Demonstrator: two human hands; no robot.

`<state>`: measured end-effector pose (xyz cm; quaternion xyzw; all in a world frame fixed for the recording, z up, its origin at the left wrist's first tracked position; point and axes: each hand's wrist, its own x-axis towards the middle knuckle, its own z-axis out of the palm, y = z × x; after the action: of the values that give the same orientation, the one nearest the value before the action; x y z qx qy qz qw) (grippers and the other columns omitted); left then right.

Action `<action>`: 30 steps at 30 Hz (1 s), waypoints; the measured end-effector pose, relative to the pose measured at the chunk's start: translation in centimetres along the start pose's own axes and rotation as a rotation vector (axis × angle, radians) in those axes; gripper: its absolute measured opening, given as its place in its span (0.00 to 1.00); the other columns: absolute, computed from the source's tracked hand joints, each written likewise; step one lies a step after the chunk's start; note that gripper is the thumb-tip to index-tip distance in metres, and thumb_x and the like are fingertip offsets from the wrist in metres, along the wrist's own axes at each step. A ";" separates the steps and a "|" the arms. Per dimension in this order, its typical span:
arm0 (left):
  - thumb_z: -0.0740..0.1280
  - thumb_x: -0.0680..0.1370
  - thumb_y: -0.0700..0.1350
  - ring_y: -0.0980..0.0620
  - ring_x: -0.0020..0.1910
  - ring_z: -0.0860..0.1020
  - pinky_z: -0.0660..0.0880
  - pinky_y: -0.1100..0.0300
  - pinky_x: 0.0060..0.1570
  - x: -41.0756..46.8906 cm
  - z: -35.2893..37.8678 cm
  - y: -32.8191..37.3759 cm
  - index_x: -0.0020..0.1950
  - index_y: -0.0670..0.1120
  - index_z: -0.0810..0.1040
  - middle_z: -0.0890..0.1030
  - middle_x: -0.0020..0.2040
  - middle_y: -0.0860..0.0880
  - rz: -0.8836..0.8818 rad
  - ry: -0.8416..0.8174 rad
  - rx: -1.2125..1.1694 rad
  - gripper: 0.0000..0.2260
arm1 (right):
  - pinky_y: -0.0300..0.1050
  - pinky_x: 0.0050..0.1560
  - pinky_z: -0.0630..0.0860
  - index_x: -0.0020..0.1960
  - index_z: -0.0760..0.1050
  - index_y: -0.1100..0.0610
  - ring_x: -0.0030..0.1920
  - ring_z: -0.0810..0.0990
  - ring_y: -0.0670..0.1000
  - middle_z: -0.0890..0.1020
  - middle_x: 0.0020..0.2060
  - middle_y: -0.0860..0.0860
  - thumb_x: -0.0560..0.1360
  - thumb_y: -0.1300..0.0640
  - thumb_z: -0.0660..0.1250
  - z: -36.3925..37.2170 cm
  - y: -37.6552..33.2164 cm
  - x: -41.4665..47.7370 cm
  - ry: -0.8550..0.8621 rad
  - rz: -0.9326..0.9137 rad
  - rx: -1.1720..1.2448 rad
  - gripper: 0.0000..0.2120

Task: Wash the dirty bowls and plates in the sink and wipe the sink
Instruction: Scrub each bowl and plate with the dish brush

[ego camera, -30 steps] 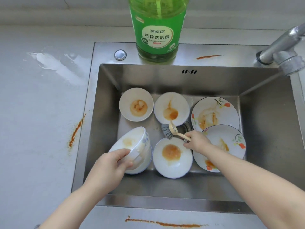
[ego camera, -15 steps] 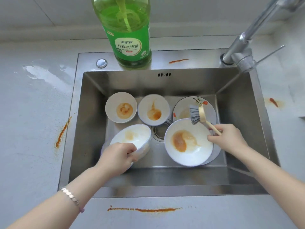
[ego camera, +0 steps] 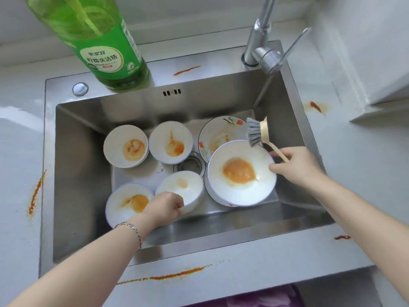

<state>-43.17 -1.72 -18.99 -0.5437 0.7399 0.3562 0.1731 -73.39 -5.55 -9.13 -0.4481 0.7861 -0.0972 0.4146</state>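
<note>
Hands apart in the sink (ego camera: pixel 84 173): my left hand (ego camera: pixel 164 209) grips the rim of a small bowl (ego camera: pixel 181 187), lower centre, probably steadying it for scrubbing; my right hand (ego camera: pixel 296 165) clamps the brush (ego camera: pixel 260 135) by its handle, bristles raised beside the big stained bowl (ego camera: pixel 241 173), centre right.

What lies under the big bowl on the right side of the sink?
Under the big bowl lies a plate: only its left and front rim shows. The bowl covers the rest, so its stains cannot be seen.
</note>
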 end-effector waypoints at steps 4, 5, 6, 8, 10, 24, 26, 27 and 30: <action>0.69 0.71 0.43 0.55 0.40 0.72 0.66 0.67 0.35 0.8 0.9 -1.5 0.43 0.44 0.82 0.71 0.31 0.60 0.014 -0.141 -0.068 0.04 | 0.41 0.38 0.71 0.49 0.82 0.54 0.40 0.77 0.54 0.83 0.41 0.54 0.67 0.62 0.72 0.7 0.2 -0.1 -0.013 0.021 0.026 0.11; 0.70 0.70 0.43 0.56 0.40 0.73 0.68 0.69 0.37 1.1 1.1 -1.7 0.44 0.44 0.83 0.74 0.32 0.59 0.009 -0.179 -0.078 0.05 | 0.40 0.37 0.70 0.48 0.81 0.54 0.38 0.77 0.53 0.82 0.41 0.53 0.67 0.62 0.72 0.9 0.2 -0.2 -0.017 0.022 0.024 0.11; 0.71 0.70 0.43 0.57 0.40 0.74 0.70 0.69 0.39 1.3 1.3 -2.0 0.44 0.45 0.83 0.77 0.35 0.58 0.003 -0.219 -0.077 0.05 | 0.39 0.35 0.70 0.48 0.81 0.54 0.36 0.76 0.51 0.82 0.39 0.53 0.67 0.62 0.72 1.0 0.1 -0.2 -0.023 0.018 0.023 0.10; 0.71 0.69 0.43 0.57 0.42 0.76 0.74 0.65 0.46 1.7 1.8 -2.3 0.46 0.45 0.83 0.81 0.41 0.53 -0.014 -0.287 -0.050 0.07 | 0.38 0.32 0.67 0.47 0.81 0.54 0.32 0.73 0.48 0.80 0.35 0.51 0.68 0.62 0.72 1.4 -0.1 -0.3 -0.040 0.011 0.022 0.09; 0.71 0.70 0.44 0.57 0.44 0.75 0.73 0.65 0.48 2.0 2.0 -2.6 0.49 0.46 0.83 0.80 0.44 0.52 -0.037 -0.286 -0.049 0.09 | 0.38 0.30 0.65 0.46 0.80 0.54 0.30 0.71 0.46 0.76 0.31 0.48 0.68 0.63 0.71 1.9 -0.5 -0.3 -0.048 0.018 0.009 0.09; 0.71 0.73 0.45 0.49 0.55 0.79 0.81 0.52 0.45 -8.7 -9.6 3.6 0.68 0.57 0.64 0.79 0.57 0.51 -0.117 0.141 -1.461 0.27 | 0.39 0.32 0.66 0.47 0.80 0.54 0.32 0.74 0.47 0.76 0.30 0.45 0.66 0.64 0.72 2.5 -7.6 -3.9 -0.115 -0.042 0.066 0.11; 0.70 0.68 0.43 0.47 0.52 0.81 0.80 0.50 0.43 -9.7 -10.1 3.3 0.67 0.60 0.68 0.83 0.52 0.51 -0.102 0.096 -1.533 0.29 | 0.39 0.33 0.69 0.47 0.82 0.55 0.32 0.77 0.47 0.78 0.29 0.46 0.65 0.64 0.72 2.0 -8.6 -5.0 -0.132 -0.064 0.108 0.11; 0.68 0.67 0.42 0.46 0.51 0.82 0.80 0.49 0.43 -10.1 -10.1 3.2 0.66 0.64 0.68 0.83 0.52 0.52 -0.089 0.080 -1.576 0.30 | 0.36 0.31 0.69 0.47 0.81 0.55 0.30 0.77 0.44 0.78 0.29 0.45 0.66 0.65 0.72 1.8 -9.1 -5.5 -0.148 -0.075 0.133 0.11; 0.68 0.64 0.39 0.44 0.53 0.81 0.79 0.45 0.44 -11.3 -10.1 3.4 0.62 0.68 0.71 0.82 0.53 0.54 -0.033 0.103 -1.679 0.33 | 0.32 0.28 0.65 0.49 0.80 0.55 0.30 0.76 0.41 0.77 0.32 0.43 0.68 0.65 0.71 1.2 -10.3 -7.0 -0.198 -0.098 0.162 0.11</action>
<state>-41.06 -0.67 -3.65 -0.5181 0.2281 0.7605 -0.3180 -64.24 -5.76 -0.50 -0.4583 0.7081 -0.1357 0.5198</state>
